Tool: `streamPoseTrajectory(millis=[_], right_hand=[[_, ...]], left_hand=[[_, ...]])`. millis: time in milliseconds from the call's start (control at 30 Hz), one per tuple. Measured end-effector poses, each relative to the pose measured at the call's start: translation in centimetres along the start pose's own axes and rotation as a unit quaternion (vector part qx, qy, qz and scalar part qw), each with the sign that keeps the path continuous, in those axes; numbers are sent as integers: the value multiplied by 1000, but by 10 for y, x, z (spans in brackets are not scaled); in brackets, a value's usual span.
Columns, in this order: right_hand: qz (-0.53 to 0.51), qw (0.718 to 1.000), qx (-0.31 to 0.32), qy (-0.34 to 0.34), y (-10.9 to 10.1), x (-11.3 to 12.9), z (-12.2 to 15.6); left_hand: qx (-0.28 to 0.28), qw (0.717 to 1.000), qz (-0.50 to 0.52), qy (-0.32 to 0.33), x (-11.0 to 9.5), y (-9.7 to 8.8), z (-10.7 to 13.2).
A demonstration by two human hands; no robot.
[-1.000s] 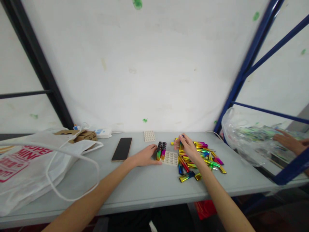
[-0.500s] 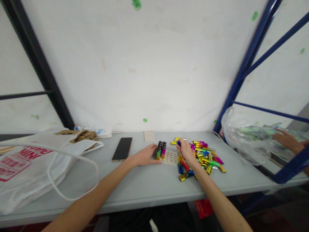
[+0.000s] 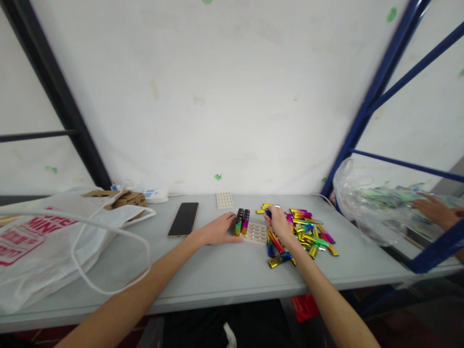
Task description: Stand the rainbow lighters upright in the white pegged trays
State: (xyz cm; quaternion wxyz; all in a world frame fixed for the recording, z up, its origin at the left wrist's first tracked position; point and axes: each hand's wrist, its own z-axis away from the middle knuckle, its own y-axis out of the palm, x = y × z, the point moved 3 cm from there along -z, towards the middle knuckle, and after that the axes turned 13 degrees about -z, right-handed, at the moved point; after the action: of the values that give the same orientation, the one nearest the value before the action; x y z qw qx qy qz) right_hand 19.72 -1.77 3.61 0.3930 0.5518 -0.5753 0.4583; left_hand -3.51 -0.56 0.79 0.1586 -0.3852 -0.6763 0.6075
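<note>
A pale tray with round sockets (image 3: pixel 256 234) lies on the grey table (image 3: pixel 217 270), with several upright lighters (image 3: pixel 242 222) standing in its left part. My left hand (image 3: pixel 217 230) rests flat on the table against the tray's left edge, fingers spread beside the upright lighters. My right hand (image 3: pixel 278 223) hovers just right of the tray, fingers pinched on a blue lighter (image 3: pixel 268 213). Under and right of that hand is a loose pile of shiny multicoloured lighters (image 3: pixel 306 234).
A second pale tray (image 3: pixel 224 200) lies near the wall, a dark phone (image 3: pixel 183 219) left of it. A white plastic bag with red print (image 3: pixel 39 241) and a cardboard box (image 3: pixel 118 198) fill the left. Another person's hand (image 3: pixel 433 210) works behind a clear bag (image 3: pixel 366 205) at right.
My right hand has drawn left from the pile towards the tray, holding a lighter. The left hand has stayed by the tray.
</note>
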Motion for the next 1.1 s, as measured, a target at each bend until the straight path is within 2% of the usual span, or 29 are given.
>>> streamPoseTrajectory(millis=[100,200,267,367,500,567,667,767,1000,1100], right_hand=[[-25,999,-26,24,-2,0,1],[-55,998,26,25,3,4,-1],[-44,997,66,-13,5,10,-3],[37,987,129,-83,7,22,-1],[144,950,224,-161,7,40,10],[189,932,244,-191,7,48,17],[247,920,241,-187,9,56,23],[242,929,233,-157,13,55,22],[208,940,242,-121,22,27,15],[247,938,213,-114,24,24,15]], left_hand=[[-1,1000,2,-1,0,0,0],[0,1000,2,1,0,0,-1],[-2,1000,3,5,0,0,-1],[-6,1000,3,5,-1,1,-1],[-7,1000,1,0,-2,-1,0],[-9,1000,1,6,-4,-2,1],[-15,1000,8,19,-5,-3,2],[-14,1000,15,15,-4,-3,2],[-5,1000,10,3,-4,-1,1],[-6,1000,10,8,-3,0,0]])
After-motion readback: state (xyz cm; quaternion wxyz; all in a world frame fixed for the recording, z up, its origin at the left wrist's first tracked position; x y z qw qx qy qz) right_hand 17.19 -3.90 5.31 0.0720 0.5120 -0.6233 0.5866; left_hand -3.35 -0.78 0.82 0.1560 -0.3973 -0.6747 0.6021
